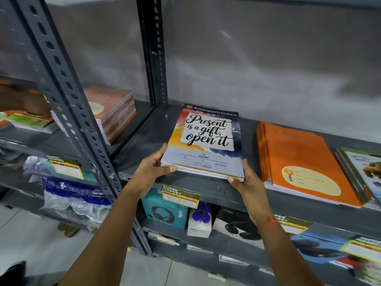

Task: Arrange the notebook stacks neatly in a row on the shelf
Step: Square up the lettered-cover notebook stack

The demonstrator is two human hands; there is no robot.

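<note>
Gripping the "Present is a gift" notebook stack (204,141) by its near corners, left hand (151,169) and right hand (248,183) each pinched an edge. It lay on the grey shelf (144,145), left of the orange stack (303,162). Likely next: squaring it into the row.

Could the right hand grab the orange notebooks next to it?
Probably yes. The flat stack of orange notebooks lies just right of the right hand with nothing between, but that hand must first release the colourful "Present is a gift" notebook stack.
</note>
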